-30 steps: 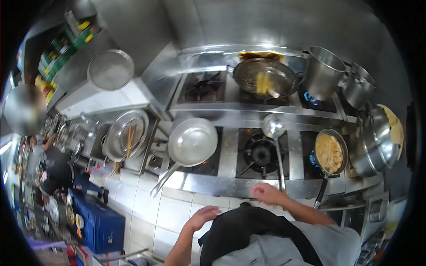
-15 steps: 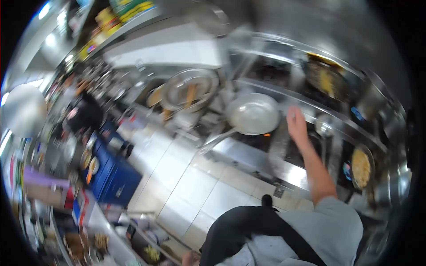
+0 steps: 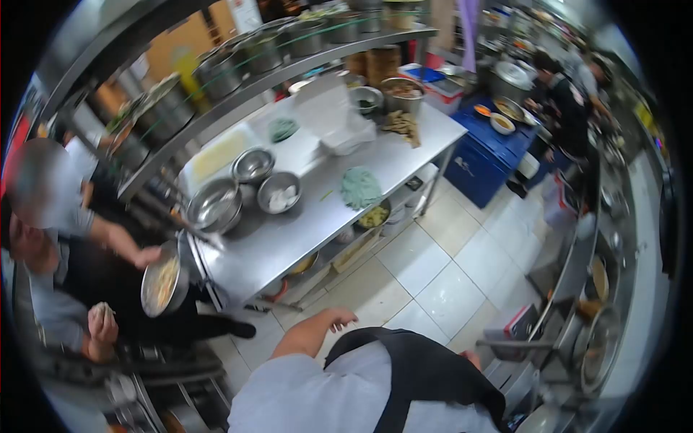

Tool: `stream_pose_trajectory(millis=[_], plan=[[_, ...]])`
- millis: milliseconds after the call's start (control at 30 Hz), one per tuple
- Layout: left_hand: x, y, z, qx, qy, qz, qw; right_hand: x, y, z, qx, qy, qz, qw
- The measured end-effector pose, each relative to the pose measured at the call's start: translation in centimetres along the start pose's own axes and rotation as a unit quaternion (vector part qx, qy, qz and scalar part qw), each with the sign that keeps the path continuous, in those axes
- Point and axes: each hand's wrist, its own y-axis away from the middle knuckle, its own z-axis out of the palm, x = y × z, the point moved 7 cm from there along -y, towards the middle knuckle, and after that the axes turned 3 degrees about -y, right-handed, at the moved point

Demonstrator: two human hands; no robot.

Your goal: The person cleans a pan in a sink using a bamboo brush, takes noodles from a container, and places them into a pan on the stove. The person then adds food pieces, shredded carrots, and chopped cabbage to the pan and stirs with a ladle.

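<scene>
My left hand [image 3: 339, 318] hangs in front of my apron [image 3: 433, 364], over the tiled floor, with loosely bent fingers and nothing in them. Only a small part of my right hand [image 3: 471, 359] shows past the apron's right side; its fingers are hidden. The steel worktable [image 3: 317, 242] is the nearest furniture to my left hand. Several steel bowls stand on it, one of them with white pieces inside [image 3: 279, 193], along with a green cloth [image 3: 360, 187]. Close to my right hand is a box with a red edge [image 3: 511, 322] beside the cooking line.
A co-worker on the left holds a pan of food [image 3: 160, 285]. Another person [image 3: 567, 108] stands at the back right by a blue chest [image 3: 476, 173] with bowls on top. A shelf with steel pots [image 3: 263, 56] runs above the table. A strainer [image 3: 600, 348] lies at right.
My view has swung from the stove to the worktable and the co-worker on the left. My right hand, earlier stretched over the stove, is now low beside my apron. My left hand shows more.
</scene>
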Motion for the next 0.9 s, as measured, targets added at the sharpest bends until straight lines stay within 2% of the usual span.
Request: stream_pose_trajectory(millis=[33,100,167,233,300,333,400,433,467,500,533,567,600,633,667,700,733,767,833,867,900], plan=[[-0.7,0.1,-1.3,0.035,0.047,0.020,0.998,0.6,-1.0,0.0,-0.056,-0.038,-0.020,0.998],[-1.2,1.3,-2.8,0.114,0.167,0.085,0.976,0.0,-2.9,-0.4,-0.122,-0.007,-0.058,0.991],[-2.1,3.1,-3.5,0.173,0.244,0.127,0.946,-3.4,-5.4,2.3,-0.189,0.007,-0.129,0.973],[-2.6,7.0,-2.5,0.186,0.273,0.126,0.935,-8.4,-7.2,4.2,-0.242,0.024,-0.193,0.951],[-3.8,9.4,-1.1,0.208,0.266,0.119,0.934,-15.7,-13.2,9.1,-0.362,0.224,-0.128,0.896],[-6.0,7.9,0.0,0.216,0.257,0.120,0.934,-20.2,-15.5,9.9,-0.262,0.225,-0.187,0.920],[-11.1,4.8,2.0,0.300,0.131,0.091,0.941,-29.3,-18.6,11.4,-0.228,0.141,-0.283,0.921],[-11.9,5.3,2.5,0.311,-0.029,0.126,0.942,-33.3,-19.4,11.9,-0.202,0.134,-0.304,0.921],[-12.6,6.0,3.1,0.335,-0.185,0.157,0.911,-35.9,-20.4,13.3,-0.208,0.120,-0.302,0.922],[-16.4,2.2,4.6,0.316,-0.229,0.133,0.911,-37.7,-21.2,14.4,-0.214,0.110,-0.296,0.925],[-18.8,3.5,5.7,0.315,-0.173,0.184,0.915,-38.7,-21.7,15.7,-0.206,0.108,-0.299,0.925],[-20.0,4.9,6.9,0.257,-0.236,0.148,0.925,-38.9,-21.7,18.1,-0.252,0.133,-0.309,0.907],[-21.9,6.7,7.4,0.233,-0.151,0.080,0.957,-38.6,-21.6,19.4,-0.291,0.159,-0.312,0.890],[-25.5,5.5,8.2,0.266,-0.147,0.070,0.950,-38.2,-20.9,20.1,-0.352,0.164,-0.294,0.873],[-25.6,7.1,9.2,0.104,-0.151,0.011,0.983,-37.7,-20.2,20.8,-0.427,0.195,-0.339,0.815],[-26.4,11.3,8.5,0.214,0.003,0.020,0.977,-39.0,-18.4,19.1,-0.530,0.208,-0.306,0.763],[-28.3,11.2,9.3,0.168,0.017,0.045,0.985,-40.3,-19.0,16.7,-0.553,0.269,-0.333,0.715],[-29.4,13.6,9.6,0.246,-0.064,0.132,0.958,-40.8,-19.5,13.8,-0.578,0.325,-0.352,0.660],[-24.0,24.8,7.2,0.310,0.080,0.192,0.928,-43.0,-22.2,6.4,-0.589,0.418,-0.135,0.678],[-22.8,24.3,6.0,0.309,0.081,0.193,0.928,-42.9,-23.4,6.6,-0.589,0.420,-0.134,0.678],[-22.1,22.4,6.0,0.207,0.136,0.187,0.951,-42.0,-24.8,8.4,-0.599,0.453,-0.207,0.627]])
